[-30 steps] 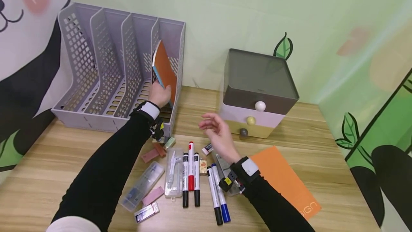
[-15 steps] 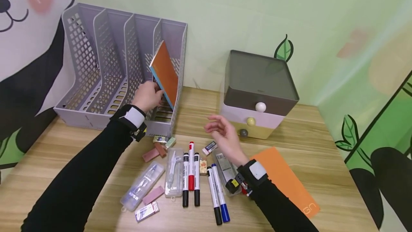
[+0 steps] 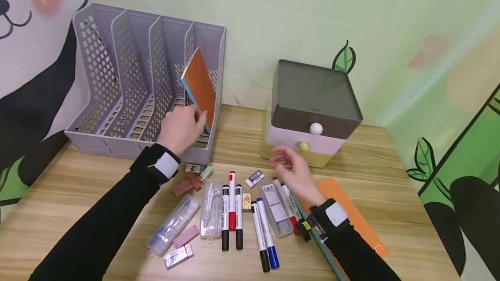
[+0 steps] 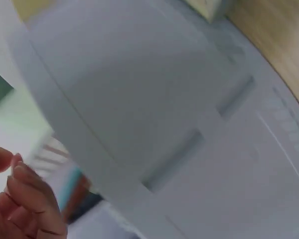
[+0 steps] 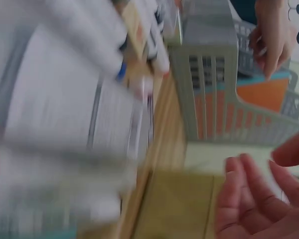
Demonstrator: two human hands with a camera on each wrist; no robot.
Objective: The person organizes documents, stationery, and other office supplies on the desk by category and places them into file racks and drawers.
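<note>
An orange notebook (image 3: pixel 200 88) with a blue edge leans in the rightmost compartment of the grey-lilac magazine rack (image 3: pixel 129 144). Just in front and to the left of it hovers my left hand (image 3: pixel 181 127), fingers loosely bent and holding nothing. In the left wrist view, those fingers (image 4: pixel 32 194) appear beside the rack's front wall. My right hand (image 3: pixel 294 170) hangs loosely curled above the table before the drawer box (image 3: pixel 316 107), with nothing in it. A second orange notebook (image 3: pixel 351 211) lies under the right wrist, partly hidden by the forearm.
Several markers (image 3: pixel 232 200) lie mid-table between clear plastic cases (image 3: pixel 173 224), (image 3: pixel 212 209) and a further case (image 3: pixel 275 207). Erasers (image 3: pixel 178 256) are scattered about, including a pink one (image 3: pixel 185 236). A patterned wall stands behind the table.
My left hand has let go of the notebook and drawn off it to the front left; the notebook stays leaning. My right hand has moved rightward and nearer, uncovering markers and a case.
</note>
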